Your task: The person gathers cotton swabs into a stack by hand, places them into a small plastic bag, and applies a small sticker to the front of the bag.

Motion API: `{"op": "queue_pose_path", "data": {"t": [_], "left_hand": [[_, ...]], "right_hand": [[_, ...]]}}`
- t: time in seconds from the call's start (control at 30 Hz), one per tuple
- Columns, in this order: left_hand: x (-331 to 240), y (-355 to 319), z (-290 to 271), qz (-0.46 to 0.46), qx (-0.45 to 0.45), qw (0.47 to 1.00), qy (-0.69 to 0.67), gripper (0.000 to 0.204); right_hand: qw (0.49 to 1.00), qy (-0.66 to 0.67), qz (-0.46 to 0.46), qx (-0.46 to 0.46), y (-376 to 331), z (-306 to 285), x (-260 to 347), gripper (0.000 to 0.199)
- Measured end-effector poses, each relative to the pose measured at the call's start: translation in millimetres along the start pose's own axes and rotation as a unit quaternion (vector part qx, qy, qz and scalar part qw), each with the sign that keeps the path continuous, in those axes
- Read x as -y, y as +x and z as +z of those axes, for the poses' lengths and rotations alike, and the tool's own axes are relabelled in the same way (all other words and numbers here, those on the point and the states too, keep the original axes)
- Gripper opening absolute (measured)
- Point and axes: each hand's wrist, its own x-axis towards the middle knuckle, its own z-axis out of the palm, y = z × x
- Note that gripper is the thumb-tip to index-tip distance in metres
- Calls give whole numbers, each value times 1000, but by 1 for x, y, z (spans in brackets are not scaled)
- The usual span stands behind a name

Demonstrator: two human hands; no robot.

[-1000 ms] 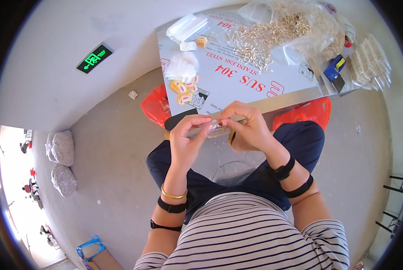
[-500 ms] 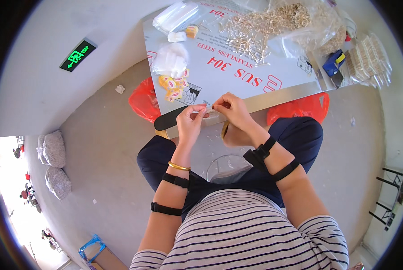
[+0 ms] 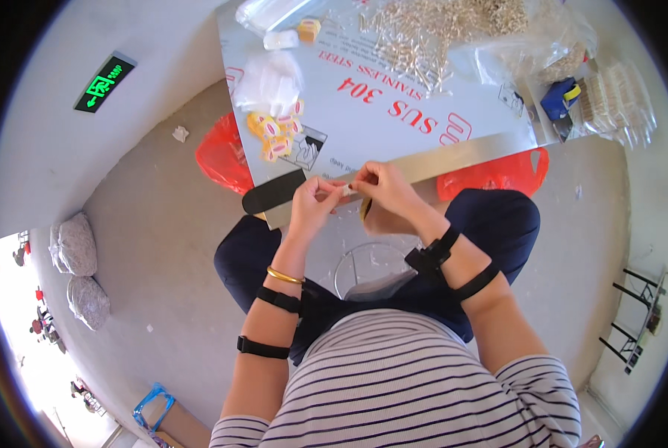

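Note:
My left hand [image 3: 316,203] and my right hand [image 3: 382,185] meet at the table's near edge, fingertips pinched. Between them is a small whitish plastic bag [image 3: 346,190], mostly covered by the fingers; its contents cannot be made out. Left of my left hand a dark flat strip [image 3: 274,192] lies along the table edge. Small yellow-and-white printed cards [image 3: 275,137] are piled beyond it, beside a heap of thin clear bags [image 3: 270,82]. Many cotton swabs [image 3: 416,60] lie loose at the far side of the table.
The film-covered metal table [image 3: 382,112] has a blue tape dispenser [image 3: 559,99] and a stack of filled clear packs [image 3: 616,101] at its right. Red plastic bags hang below at left [image 3: 225,155] and right [image 3: 494,178]. My knees are under its near edge.
The view has shifted slightly, so the table sits a little higher and further left. My hands have drawn closer together, and less of the small bag shows between them.

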Motion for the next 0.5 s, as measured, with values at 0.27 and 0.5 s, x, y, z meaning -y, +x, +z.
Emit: {"op": "queue_pose_path", "data": {"t": [0.27,0.5], "left_hand": [[6,3,-2,-5,68,996,-50,19],[14,7,3,45,59,993,-91,19]], "right_hand": [[998,35,34,47,8,-9,-7,16],[997,52,45,47,9,-13,-9,13]]}}
